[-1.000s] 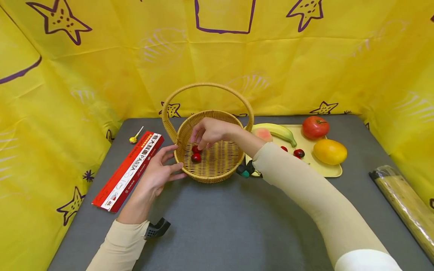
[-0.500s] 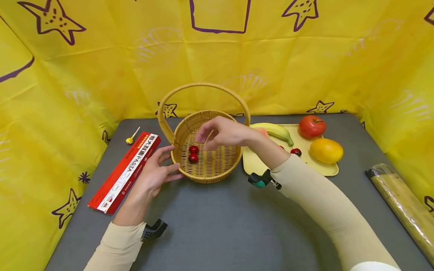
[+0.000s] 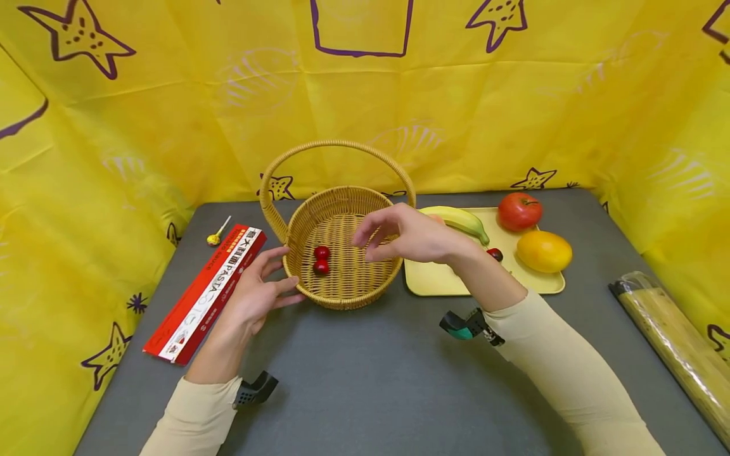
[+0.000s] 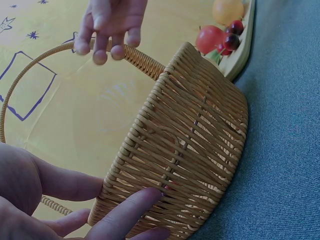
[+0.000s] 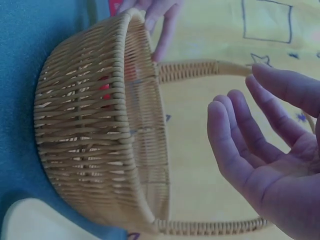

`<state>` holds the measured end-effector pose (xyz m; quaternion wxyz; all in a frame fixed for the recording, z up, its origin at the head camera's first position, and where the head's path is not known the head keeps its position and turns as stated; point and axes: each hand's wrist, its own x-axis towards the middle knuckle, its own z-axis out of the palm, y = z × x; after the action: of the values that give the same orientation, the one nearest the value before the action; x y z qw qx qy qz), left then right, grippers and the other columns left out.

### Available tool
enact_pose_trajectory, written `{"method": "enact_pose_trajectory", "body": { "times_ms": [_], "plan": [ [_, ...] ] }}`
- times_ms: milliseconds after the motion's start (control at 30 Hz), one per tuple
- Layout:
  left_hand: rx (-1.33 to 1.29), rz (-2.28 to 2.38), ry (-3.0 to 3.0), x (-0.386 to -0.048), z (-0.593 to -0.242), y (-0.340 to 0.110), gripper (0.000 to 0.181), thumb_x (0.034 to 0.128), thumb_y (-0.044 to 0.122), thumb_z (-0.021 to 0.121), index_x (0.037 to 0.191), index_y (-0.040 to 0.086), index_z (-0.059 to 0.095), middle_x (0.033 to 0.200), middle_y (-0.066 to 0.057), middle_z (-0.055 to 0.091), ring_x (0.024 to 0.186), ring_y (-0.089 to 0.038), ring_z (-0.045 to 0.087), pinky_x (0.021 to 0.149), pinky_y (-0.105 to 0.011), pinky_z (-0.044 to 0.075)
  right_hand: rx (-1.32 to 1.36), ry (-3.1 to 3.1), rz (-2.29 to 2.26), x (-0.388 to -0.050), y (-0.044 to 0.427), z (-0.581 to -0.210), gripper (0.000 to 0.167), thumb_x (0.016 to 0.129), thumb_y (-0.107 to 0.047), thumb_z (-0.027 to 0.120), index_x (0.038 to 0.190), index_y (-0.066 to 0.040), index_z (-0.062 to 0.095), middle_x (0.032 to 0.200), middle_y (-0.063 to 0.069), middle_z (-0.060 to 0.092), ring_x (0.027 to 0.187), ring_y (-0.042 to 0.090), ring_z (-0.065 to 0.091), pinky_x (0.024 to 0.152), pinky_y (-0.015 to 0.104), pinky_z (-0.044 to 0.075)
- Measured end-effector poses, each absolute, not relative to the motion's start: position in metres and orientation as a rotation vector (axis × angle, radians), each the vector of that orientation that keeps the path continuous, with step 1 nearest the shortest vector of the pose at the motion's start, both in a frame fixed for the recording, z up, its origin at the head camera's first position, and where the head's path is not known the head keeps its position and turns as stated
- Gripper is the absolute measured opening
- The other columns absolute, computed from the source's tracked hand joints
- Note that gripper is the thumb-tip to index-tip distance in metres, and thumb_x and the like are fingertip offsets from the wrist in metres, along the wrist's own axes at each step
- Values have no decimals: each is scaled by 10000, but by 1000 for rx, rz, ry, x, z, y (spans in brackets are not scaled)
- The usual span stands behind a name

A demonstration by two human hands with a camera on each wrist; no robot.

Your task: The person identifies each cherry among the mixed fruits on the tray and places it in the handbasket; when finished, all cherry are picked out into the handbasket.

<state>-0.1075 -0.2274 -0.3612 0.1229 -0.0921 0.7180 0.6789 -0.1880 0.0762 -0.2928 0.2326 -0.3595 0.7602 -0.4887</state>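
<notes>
A round wicker basket (image 3: 343,303) with a tall arched handle stands near the back of the table. Two red cherries (image 3: 321,259) lie inside it, towards the left. My left hand (image 3: 254,296) rests against the basket's left side; its spread, fairly straight fingers (image 4: 127,212) touch the rim and outer wall. Above the basket's right rim hovers my right hand (image 3: 413,237), its fingers loosely bent with nothing between them, as the right wrist view also shows. A cream tray (image 3: 433,288) to the right bears a banana (image 3: 459,220), cherries (image 3: 495,254) and a partly hidden pinkish fruit.
A red apple-like fruit (image 3: 519,211) and a yellow mango (image 3: 544,251) sit on the tray's right side. To the left lie a red pasta box (image 3: 205,294) and a lollipop (image 3: 214,239). A clear pack of yellowish sticks (image 3: 673,342) lies at the right edge.
My right hand has risen out of the basket and moved right, its fingers parting from the cherries. Both cherries stay in the basket. My left hand keeps its place on the basket.
</notes>
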Motion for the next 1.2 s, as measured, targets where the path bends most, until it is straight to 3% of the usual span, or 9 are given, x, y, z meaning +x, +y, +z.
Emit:
{"method": "enact_pose_trajectory", "body": {
  "times_ms": [533,767,1000,1200],
  "plan": [
    [-272,1971,2091,-106,-362,-229,677,1033,-22,573,1626,94,268,1657,-227,304,1047,-252,737,865,-400,665,-740,2263,-1556,-167,136,-315,208,908,-39,791,1105,-92,748,1109,103,724,1017,265,692,832,310,615],
    [-267,1964,2102,-106,-360,-229,680,1032,-25,572,1628,90,263,1661,-229,299,1035,-246,741,866,-399,665,-558,2422,-1542,-168,160,-330,203,918,-99,797,1107,-55,739,1140,129,707,1048,254,683,850,286,594],
    [-267,1954,2108,-108,-360,-229,684,1034,-16,576,1630,95,260,1666,-221,295,1041,-257,735,862,-391,666,-431,2441,-1550,-170,179,-345,275,930,-87,775,1173,23,706,1202,249,668,1012,260,689,790,328,636],
    [-259,1950,2115,-109,-360,-228,681,1034,-25,569,1629,88,257,1664,-227,290,1033,-217,735,854,-387,668,-372,2499,-1510,-170,194,-353,261,925,-78,777,1164,4,713,1169,228,688,962,264,709,739,285,604]
  ]
}}
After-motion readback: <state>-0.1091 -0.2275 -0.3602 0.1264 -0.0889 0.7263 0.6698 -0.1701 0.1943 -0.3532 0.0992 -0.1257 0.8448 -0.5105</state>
